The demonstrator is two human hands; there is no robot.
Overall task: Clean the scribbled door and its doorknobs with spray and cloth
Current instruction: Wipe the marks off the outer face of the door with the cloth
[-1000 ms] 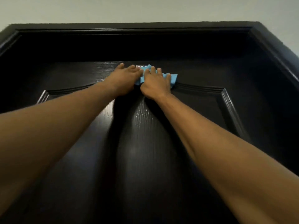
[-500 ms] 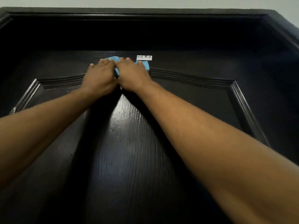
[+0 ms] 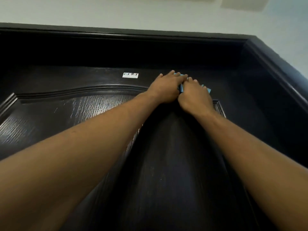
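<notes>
Both my arms reach far up the dark door [image 3: 166, 164]. My left hand [image 3: 165, 88] and right hand [image 3: 195, 95] lie side by side, fingers flat, pressing the blue cloth [image 3: 207, 89] against it, right of the white label [image 3: 130, 75].

The door [image 3: 50, 130] was very dark brown, nearly black, with a fine wood-grain pattern that caught pale glints of light at nine o'clock. Its frame [image 3: 275, 64] was the same dark tone. A small white label [image 3: 130, 75] with black handwriting sat at twelve o'clock. The cloth [image 3: 208, 89], at one o'clock, was light blue. The wall [image 3: 150, 14] above was pale grey-white.
</notes>
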